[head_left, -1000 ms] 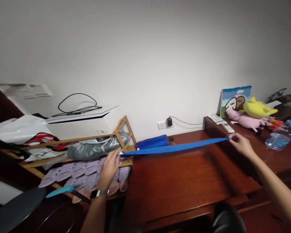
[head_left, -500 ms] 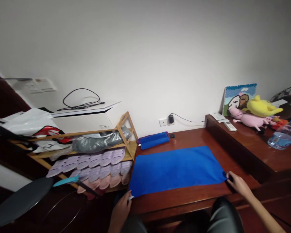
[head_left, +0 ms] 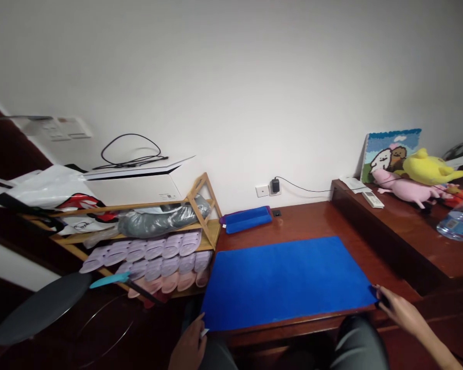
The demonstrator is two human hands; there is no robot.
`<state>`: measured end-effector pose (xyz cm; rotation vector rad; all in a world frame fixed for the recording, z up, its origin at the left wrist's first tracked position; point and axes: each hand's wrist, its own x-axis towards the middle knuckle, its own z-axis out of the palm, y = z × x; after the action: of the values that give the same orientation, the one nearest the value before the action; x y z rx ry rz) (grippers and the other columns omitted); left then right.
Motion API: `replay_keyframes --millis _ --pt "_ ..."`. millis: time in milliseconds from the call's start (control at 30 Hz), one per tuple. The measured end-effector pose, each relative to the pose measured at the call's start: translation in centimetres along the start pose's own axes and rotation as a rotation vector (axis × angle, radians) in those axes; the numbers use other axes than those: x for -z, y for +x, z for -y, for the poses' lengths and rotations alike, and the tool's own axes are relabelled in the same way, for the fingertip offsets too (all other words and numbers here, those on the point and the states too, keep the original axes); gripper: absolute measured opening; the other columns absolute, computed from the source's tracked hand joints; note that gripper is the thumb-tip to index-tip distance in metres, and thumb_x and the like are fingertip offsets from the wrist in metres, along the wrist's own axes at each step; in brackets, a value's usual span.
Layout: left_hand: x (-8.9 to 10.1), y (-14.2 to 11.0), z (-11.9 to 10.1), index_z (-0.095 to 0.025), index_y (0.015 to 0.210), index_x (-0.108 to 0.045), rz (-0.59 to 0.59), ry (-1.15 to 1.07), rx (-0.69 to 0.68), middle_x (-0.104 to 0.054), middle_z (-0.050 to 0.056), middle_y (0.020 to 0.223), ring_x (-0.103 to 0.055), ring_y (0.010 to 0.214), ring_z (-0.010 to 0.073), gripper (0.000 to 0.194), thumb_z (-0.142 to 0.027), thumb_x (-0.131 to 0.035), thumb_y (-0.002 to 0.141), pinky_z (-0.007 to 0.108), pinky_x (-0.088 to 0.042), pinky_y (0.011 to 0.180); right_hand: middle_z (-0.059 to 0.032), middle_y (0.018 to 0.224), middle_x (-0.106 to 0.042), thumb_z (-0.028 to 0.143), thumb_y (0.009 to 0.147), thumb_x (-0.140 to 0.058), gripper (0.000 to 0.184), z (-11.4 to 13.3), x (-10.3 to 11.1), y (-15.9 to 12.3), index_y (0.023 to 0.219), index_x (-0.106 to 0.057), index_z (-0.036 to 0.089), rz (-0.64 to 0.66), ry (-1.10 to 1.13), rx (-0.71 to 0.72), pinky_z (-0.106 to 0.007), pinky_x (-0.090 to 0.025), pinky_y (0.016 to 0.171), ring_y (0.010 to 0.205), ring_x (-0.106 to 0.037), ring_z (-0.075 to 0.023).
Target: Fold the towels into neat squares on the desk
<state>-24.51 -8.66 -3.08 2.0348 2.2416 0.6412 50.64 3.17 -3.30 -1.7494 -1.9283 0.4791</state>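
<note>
A blue cloth (head_left: 289,282) lies spread flat over the reddish-brown wooden table (head_left: 304,218), its near edge along the table's front. My left hand (head_left: 189,341) pinches the near left corner, where a small white tag shows by the fingers. At the near right corner, my right hand (head_left: 399,307) grips the cloth between thumb and fingers. Behind it, against the wall, rests a folded blue cloth (head_left: 249,220) with a purple one (head_left: 226,220) partly hidden under it.
On the left, a wooden rack (head_left: 204,226) holds lilac slippers (head_left: 154,246) and a white box (head_left: 139,187). A raised ledge (head_left: 420,241) at right bears plush toys (head_left: 428,167), a remote (head_left: 372,200) and a water bottle (head_left: 457,223). A charger (head_left: 275,185) sits in the wall socket.
Both hands have drawn the blue cloth toward me, so its near edge reaches the table's front edge. The cloth looks flatter and tauter. The view has shifted slightly.
</note>
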Motion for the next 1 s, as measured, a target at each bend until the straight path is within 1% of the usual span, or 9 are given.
replay_keyframes --millis 167,300,400,500,600,667,800,900,1000 --pt "0.7 -1.1 -0.3 -0.028 0.106 -0.073 -0.068 0.020 -0.108 -0.074 0.006 0.132 -0.074 0.115 0.0260 0.031 -0.026 -0.048 0.087 0.040 -0.063 0.096 -0.0093 0.110 -0.080 0.051 0.082 -0.052 0.045 -1.7 -0.5 -1.0 0.117 -0.071 0.030 -0.039 -0.088 0.072 -0.041 -0.064 0.083 0.103 -0.077 -0.0338" --pt "1.4 -2.1 -0.6 -0.028 0.100 -0.074 -0.113 0.034 -0.160 -0.074 0.005 0.133 -0.074 0.114 0.0255 0.025 -0.023 -0.052 0.087 0.039 -0.064 0.094 -0.0115 0.123 -0.077 0.049 0.081 -0.057 0.035 -2.9 -0.8 -1.1 0.098 -0.077 0.025 -0.092 -0.220 0.205 -0.044 -0.064 0.093 0.115 -0.073 -0.0353" --pt "1.5 -0.5 -1.6 -0.027 0.112 -0.073 -0.166 0.031 -0.138 -0.075 0.006 0.129 -0.074 0.112 0.0244 0.030 -0.025 -0.049 0.094 0.039 -0.063 0.096 -0.0128 0.131 -0.073 0.053 0.087 -0.053 0.037 -1.4 -1.5 0.1 0.090 -0.077 0.025 -0.157 -0.266 0.211 -0.049 -0.061 0.101 0.121 -0.069 -0.0361" --pt "1.1 4.9 -4.3 -0.025 0.122 -0.071 -0.181 0.017 -0.147 -0.075 0.007 0.129 -0.073 0.114 0.0233 0.037 -0.023 -0.043 0.098 0.040 -0.061 0.099 -0.0143 0.138 -0.069 0.053 0.095 -0.042 0.047 4.2 -3.5 3.2 0.105 -0.076 0.022 -0.183 -0.229 0.182 -0.050 -0.057 0.106 0.122 -0.069 -0.0326" --pt "-0.3 12.6 -7.7 -0.024 0.117 -0.074 -0.085 0.022 -0.279 -0.072 0.007 0.136 -0.068 0.123 0.0229 0.039 -0.022 -0.039 0.100 0.041 -0.054 0.109 -0.0132 0.146 -0.063 0.044 0.101 -0.035 0.051 13.6 -7.0 7.6 0.123 -0.073 0.019 -0.070 -0.189 0.229 -0.047 -0.047 0.117 0.135 -0.060 -0.0279" --pt "-1.8 17.2 -9.6 -0.023 0.125 -0.072 -0.011 0.046 -0.340 -0.068 0.008 0.143 -0.063 0.131 0.0234 0.041 -0.024 -0.039 0.102 0.042 -0.049 0.115 -0.0131 0.154 -0.055 0.038 0.102 -0.030 0.055 20.3 -10.0 10.6 0.139 -0.065 0.015 0.038 -0.193 0.262 -0.048 -0.037 0.123 0.146 -0.048 -0.0273" --pt "-5.1 22.2 -10.4 -0.023 0.145 -0.060 0.126 0.108 -0.320 -0.054 0.009 0.158 -0.047 0.148 0.0268 0.047 -0.036 -0.041 0.105 0.048 -0.038 0.123 -0.0087 0.166 -0.038 0.039 0.104 -0.031 0.061 30.8 -16.3 15.0 0.159 -0.043 0.017 0.237 -0.189 0.295 -0.047 -0.024 0.129 0.156 -0.031 -0.0266" --pt "-7.0 22.8 -8.5 -0.032 0.155 -0.049 0.155 0.136 -0.244 -0.045 0.006 0.165 -0.038 0.153 0.0276 0.052 -0.047 -0.039 0.106 0.052 -0.032 0.125 -0.0070 0.170 -0.029 0.043 0.106 -0.026 0.063 34.2 -20.1 16.4 0.163 -0.034 0.016 0.298 -0.186 0.313 -0.048 -0.017 0.130 0.159 -0.021 -0.0267" --pt "-7.7 22.4 -5.8 -0.037 0.159 -0.040 0.143 0.154 -0.170 -0.037 0.004 0.169 -0.031 0.156 0.0282 0.057 -0.056 -0.037 0.106 0.053 -0.026 0.126 -0.0048 0.171 -0.024 0.048 0.107 -0.022 0.065 33.9 -22.2 16.8 0.165 -0.029 0.019 0.292 -0.190 0.333 -0.050 -0.013 0.130 0.160 -0.017 -0.0254"
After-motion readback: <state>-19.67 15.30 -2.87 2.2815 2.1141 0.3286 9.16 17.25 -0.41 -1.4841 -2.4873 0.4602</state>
